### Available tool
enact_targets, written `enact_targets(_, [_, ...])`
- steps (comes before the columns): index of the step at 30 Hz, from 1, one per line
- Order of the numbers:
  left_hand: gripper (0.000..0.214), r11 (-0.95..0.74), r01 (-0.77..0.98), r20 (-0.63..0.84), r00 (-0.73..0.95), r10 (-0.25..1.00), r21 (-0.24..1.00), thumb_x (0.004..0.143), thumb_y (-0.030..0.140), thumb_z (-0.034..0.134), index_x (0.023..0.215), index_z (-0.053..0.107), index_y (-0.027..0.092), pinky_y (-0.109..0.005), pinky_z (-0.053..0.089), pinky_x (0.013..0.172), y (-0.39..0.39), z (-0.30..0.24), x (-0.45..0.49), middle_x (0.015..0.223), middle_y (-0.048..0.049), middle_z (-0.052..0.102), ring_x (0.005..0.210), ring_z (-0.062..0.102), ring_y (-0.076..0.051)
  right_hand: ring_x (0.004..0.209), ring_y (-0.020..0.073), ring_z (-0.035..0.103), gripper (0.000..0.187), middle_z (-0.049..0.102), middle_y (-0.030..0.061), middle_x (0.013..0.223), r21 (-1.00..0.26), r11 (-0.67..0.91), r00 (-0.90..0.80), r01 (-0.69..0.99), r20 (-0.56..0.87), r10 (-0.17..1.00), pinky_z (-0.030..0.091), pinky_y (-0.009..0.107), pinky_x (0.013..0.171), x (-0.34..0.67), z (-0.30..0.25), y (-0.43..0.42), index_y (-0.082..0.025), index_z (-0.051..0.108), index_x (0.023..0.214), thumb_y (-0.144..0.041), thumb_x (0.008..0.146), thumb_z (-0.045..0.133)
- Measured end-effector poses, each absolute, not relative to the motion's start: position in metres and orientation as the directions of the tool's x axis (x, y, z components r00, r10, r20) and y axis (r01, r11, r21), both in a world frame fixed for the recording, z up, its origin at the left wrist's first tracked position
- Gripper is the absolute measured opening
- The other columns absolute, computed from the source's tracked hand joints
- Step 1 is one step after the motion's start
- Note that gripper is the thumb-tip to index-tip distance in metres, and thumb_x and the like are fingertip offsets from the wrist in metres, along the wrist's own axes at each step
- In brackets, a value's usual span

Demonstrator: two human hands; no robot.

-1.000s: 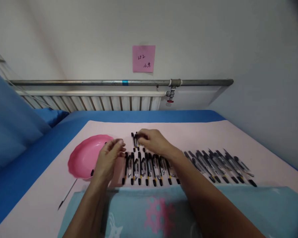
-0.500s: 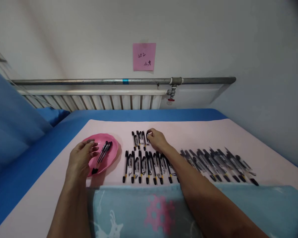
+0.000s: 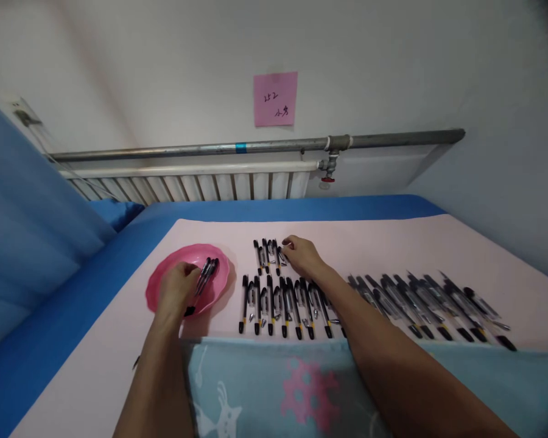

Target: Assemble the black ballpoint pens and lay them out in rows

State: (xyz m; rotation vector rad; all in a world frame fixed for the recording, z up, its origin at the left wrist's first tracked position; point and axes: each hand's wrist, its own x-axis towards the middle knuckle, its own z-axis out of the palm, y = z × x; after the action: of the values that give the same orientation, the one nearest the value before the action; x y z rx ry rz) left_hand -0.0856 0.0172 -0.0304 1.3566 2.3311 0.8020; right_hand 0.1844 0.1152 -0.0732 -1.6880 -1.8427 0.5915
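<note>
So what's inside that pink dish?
A few black pens lie bunched in the pink dish. The left hand reaches onto them and covers the dish's near part, so the count and anything beneath are hidden.

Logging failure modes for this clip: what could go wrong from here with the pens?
1. The right forearm passes over the front row of pens; drawing back could scatter them.
2. The left hand digs at the pens in the pink dish; the shallow dish might tip.
3. The right hand sits against the short back row and may knock it askew.
</note>
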Motion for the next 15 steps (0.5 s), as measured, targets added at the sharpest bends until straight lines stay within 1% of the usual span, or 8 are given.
enact_targets(1, [0.018, 0.410, 0.730, -0.030, -0.472, 0.881, 0.547, 0.067, 0.031, 0.050, 0.073, 0.062, 0.019, -0.028, 0.038, 0.054, 0.018, -0.031, -0.085, 0.066, -0.0054, 0.064, 0.065, 0.059, -0.021, 0.069, 0.0133, 0.056, 0.026, 0.065, 0.0045, 0.079, -0.664, 0.109, -0.044, 0.740, 0.114, 0.993, 0.039, 0.022, 0.065, 0.185, -0.073, 0.115, -0.016, 0.063, 0.095, -0.022, 0.073, 0.051])
enact_targets(2, [0.018, 0.424, 0.750, -0.063, -0.458, 0.887, 0.507, 0.067, 0.031, 0.050, 0.073, 0.062, 0.019, -0.028, 0.037, 0.053, 0.020, -0.032, -0.086, 0.064, -0.0056, 0.063, 0.064, 0.058, -0.021, 0.069, 0.0132, 0.056, 0.026, 0.066, 0.0046, 0.079, -0.668, 0.110, -0.043, 0.736, 0.116, 0.992, 0.039, 0.022, 0.065, 0.185, -0.072, 0.115, -0.016, 0.063, 0.095, -0.022, 0.074, 0.051])
enact_targets(4, [0.019, 0.443, 0.755, -0.108, -0.451, 0.886, 0.483, 0.066, 0.030, 0.051, 0.075, 0.063, 0.018, -0.028, 0.035, 0.050, 0.023, -0.036, -0.087, 0.060, -0.0058, 0.062, 0.060, 0.057, -0.022, 0.070, 0.0135, 0.056, 0.025, 0.066, 0.0048, 0.079, -0.676, 0.111, -0.041, 0.729, 0.119, 0.992, 0.039, 0.022, 0.065, 0.185, -0.071, 0.114, -0.016, 0.064, 0.094, -0.023, 0.074, 0.051])
enact_targets(10, [0.018, 0.449, 0.718, -0.154, -0.440, 0.885, 0.531, 0.063, 0.028, 0.054, 0.073, 0.064, 0.017, -0.028, 0.033, 0.047, 0.026, -0.042, -0.090, 0.051, -0.0047, 0.059, 0.050, 0.055, -0.021, 0.068, 0.0139, 0.057, 0.024, 0.066, 0.0048, 0.077, -0.704, 0.111, -0.039, 0.702, 0.118, 0.992, 0.040, 0.023, 0.063, 0.184, -0.070, 0.111, -0.016, 0.065, 0.091, -0.022, 0.072, 0.051])
enact_targets(13, [0.015, 0.434, 0.696, -0.154, -0.429, 0.890, 0.572, 0.062, 0.025, 0.056, 0.072, 0.065, 0.017, -0.028, 0.035, 0.050, 0.025, -0.038, -0.090, 0.053, -0.0049, 0.061, 0.053, 0.057, -0.021, 0.068, 0.0141, 0.057, 0.023, 0.066, 0.0043, 0.075, -0.718, 0.114, -0.032, 0.686, 0.127, 0.991, 0.041, 0.023, 0.063, 0.185, -0.071, 0.111, -0.016, 0.065, 0.089, -0.021, 0.070, 0.052])
enact_targets(15, [0.016, 0.434, 0.682, -0.130, -0.450, 0.884, 0.588, 0.062, 0.024, 0.057, 0.073, 0.066, 0.016, -0.030, 0.037, 0.052, 0.024, -0.033, -0.091, 0.059, -0.0070, 0.063, 0.057, 0.058, -0.023, 0.069, 0.0142, 0.057, 0.023, 0.066, 0.0043, 0.076, -0.731, 0.118, -0.015, 0.672, 0.146, 0.989, 0.042, 0.024, 0.065, 0.186, -0.068, 0.110, -0.016, 0.066, 0.087, -0.021, 0.070, 0.051])
